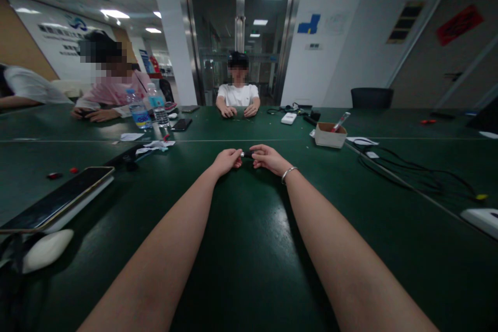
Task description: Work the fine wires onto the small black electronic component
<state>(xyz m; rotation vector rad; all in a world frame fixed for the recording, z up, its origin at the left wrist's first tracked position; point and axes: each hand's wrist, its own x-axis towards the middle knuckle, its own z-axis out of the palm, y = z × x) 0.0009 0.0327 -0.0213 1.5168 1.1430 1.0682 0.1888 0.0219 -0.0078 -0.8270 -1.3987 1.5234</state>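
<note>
Just above the green table, my two hands meet over a small black stick with a silver end. My left hand pinches its silver end between thumb and fingers. On the other side, my right hand has its thumb and fingers closed on the black part. The fingers cover much of the stick, so its exact kind cannot be made out. A silver bracelet circles my right wrist.
To the left lie a phone on a white box and a white mouse-like object. Water bottles stand farther back. A small box and black cables are on the right. Several people sit around the table.
</note>
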